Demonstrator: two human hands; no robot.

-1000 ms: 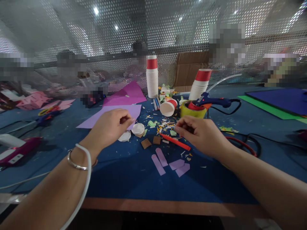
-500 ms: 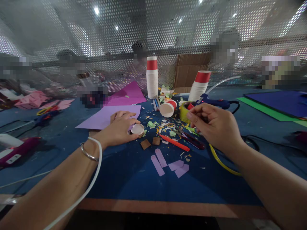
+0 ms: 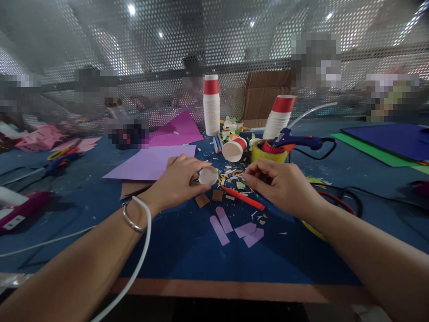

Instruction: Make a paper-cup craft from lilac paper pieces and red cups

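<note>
My left hand (image 3: 182, 179) pinches a small round white paper disc (image 3: 208, 175) between thumb and fingers, above the scraps in the middle of the table. Its pale face is turned towards me. Across from it, my right hand (image 3: 278, 181) is closed in a pinch with its fingers curled; whatever is between the fingertips is too small to make out. Just below the hands lie a red marker (image 3: 244, 198), brown cardboard squares (image 3: 217, 195) and several cut lilac paper pieces (image 3: 220, 230).
Stacked paper cups (image 3: 212, 112) stand at the back, with a tipped cup (image 3: 234, 150) in front. A glue gun (image 3: 298, 142) rests on a yellow tape roll (image 3: 268, 154), its cable trailing right. Lilac paper (image 3: 150, 163) lies left; blue sheets (image 3: 392, 141) lie right.
My left hand has lifted the white disc and brought it right, towards the middle. My right hand has moved left and slightly down, away from the tape roll, closer to the left hand.
</note>
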